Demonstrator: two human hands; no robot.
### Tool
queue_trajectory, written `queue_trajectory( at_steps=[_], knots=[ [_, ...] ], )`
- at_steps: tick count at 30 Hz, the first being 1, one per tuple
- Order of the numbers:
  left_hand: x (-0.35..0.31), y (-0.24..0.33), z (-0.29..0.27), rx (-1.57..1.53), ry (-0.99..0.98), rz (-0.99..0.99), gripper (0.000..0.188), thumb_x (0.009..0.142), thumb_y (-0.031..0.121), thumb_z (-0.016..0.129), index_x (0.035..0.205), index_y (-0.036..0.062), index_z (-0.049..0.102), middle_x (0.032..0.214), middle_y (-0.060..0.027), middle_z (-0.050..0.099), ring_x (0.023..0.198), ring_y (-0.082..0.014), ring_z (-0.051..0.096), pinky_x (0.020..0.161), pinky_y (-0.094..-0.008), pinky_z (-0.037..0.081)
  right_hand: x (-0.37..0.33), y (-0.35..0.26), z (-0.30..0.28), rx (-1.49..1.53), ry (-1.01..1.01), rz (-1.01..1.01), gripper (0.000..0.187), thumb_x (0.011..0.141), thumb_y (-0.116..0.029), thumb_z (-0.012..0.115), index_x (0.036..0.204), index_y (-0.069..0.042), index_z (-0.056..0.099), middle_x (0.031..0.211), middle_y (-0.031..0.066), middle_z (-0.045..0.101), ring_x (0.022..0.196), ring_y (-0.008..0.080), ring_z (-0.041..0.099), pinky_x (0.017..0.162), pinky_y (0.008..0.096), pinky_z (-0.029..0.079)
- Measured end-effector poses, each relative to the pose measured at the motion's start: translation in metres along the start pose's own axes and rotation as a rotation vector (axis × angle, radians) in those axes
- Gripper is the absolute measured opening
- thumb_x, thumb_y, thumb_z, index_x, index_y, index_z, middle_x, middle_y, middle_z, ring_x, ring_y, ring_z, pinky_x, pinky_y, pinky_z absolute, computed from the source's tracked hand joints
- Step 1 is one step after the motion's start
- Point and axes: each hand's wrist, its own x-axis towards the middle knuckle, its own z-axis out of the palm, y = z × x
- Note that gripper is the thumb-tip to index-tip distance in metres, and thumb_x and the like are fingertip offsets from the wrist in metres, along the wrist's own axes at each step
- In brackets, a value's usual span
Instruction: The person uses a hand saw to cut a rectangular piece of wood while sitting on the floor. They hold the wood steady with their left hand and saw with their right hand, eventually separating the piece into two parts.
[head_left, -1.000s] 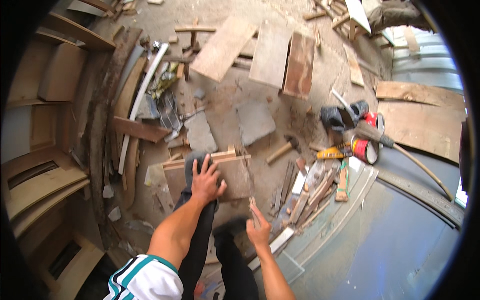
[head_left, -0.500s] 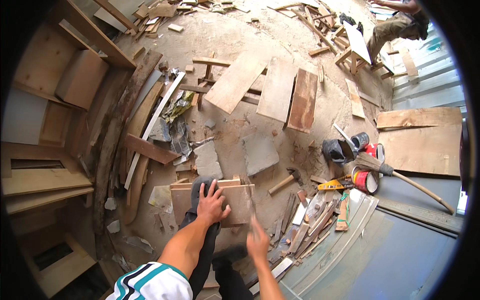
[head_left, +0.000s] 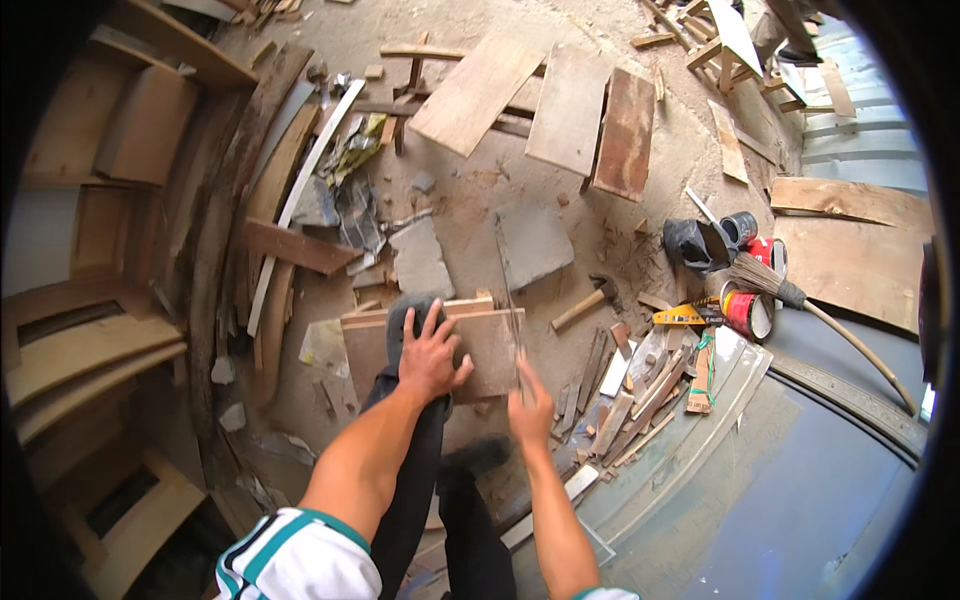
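A flat brown board (head_left: 485,352) lies raised off the ground in front of me, under my dark shoe (head_left: 408,325). My left hand (head_left: 430,355) rests over the shoe and shin with its fingers spread, holding nothing. In my right hand (head_left: 530,402), closed round its grip, is a hand saw (head_left: 508,270), seen almost edge-on. Its thin blade runs along the board's right end and reaches out past the far edge. The handle is mostly hidden by my fingers. Beneath the board's far side lie more wood pieces (head_left: 470,305).
Right of the board lie a hammer (head_left: 580,308), wood offcuts (head_left: 640,410), a yellow-handled saw (head_left: 688,313), paint cans (head_left: 747,312) and a broom (head_left: 800,297). Stone slabs (head_left: 535,240) and propped planks (head_left: 570,110) are ahead. Wooden cabinets (head_left: 100,350) stand left. A person's leg (head_left: 792,30) shows far right.
My right hand has pushed forward with the saw, whose blade now extends farther beyond the board. My left hand stays on the shoe. The whole view has shifted, so things sit higher in it.
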Motion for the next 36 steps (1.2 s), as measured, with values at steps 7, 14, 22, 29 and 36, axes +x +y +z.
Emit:
queue_trajectory(
  at_steps=[7,14,22,29,36],
  knots=[
    [-0.010,-0.011,0.009,0.047,0.015,-0.008,0.041,0.079,0.041,0.065,0.101,0.0081,0.075,0.138,-0.0057,0.057,0.149,-0.0297,0.028,0.119,-0.0619,0.011,-0.131,-0.063,-0.060,-0.056,-0.066,0.142,0.047,0.080,0.000,0.056,0.127,0.002,0.063,0.126,0.0222,0.066,0.121,0.0329,0.062,0.104,0.0373,0.047],
    [0.010,0.008,0.011,0.058,0.047,0.045,0.040,0.078,0.041,0.066,0.101,0.0097,0.076,0.138,-0.0049,0.058,0.149,-0.0297,0.028,0.119,-0.0617,0.012,0.017,-0.005,-0.019,-0.008,-0.001,0.039,0.046,0.081,0.000,0.054,0.127,0.002,0.063,0.125,0.0201,0.067,0.118,0.0319,0.064,0.103,0.0372,0.048],
    [-0.011,-0.012,0.011,0.101,0.021,-0.020,0.036,0.079,0.039,0.066,0.099,0.0113,0.076,0.138,-0.0033,0.058,0.148,-0.0290,0.030,0.120,-0.0596,0.013,-0.140,-0.032,-0.064,0.121,-0.036,0.018,0.051,0.079,0.005,0.052,0.129,0.002,0.062,0.128,0.0238,0.064,0.127,0.0316,0.059,0.105,0.0380,0.046],
    [-0.003,-0.005,0.020,0.105,0.029,0.023,0.035,0.078,0.038,0.067,0.099,0.0117,0.076,0.138,-0.0023,0.058,0.148,-0.0288,0.030,0.120,-0.0602,0.014,-0.001,-0.006,-0.003,0.007,-0.032,0.025,0.048,0.081,0.002,0.057,0.128,0.001,0.063,0.127,0.0222,0.065,0.125,0.0325,0.060,0.105,0.0374,0.046],
    [-0.008,-0.007,0.012,0.153,0.022,0.002,0.033,0.078,0.036,0.067,0.100,0.0127,0.076,0.137,-0.0022,0.058,0.148,-0.0292,0.030,0.120,-0.0599,0.014,-0.117,-0.024,-0.068,-0.005,-0.104,0.023,0.048,0.081,0.002,0.057,0.128,-0.002,0.064,0.124,0.0207,0.067,0.117,0.0311,0.065,0.099,0.0395,0.051]
  ],
)
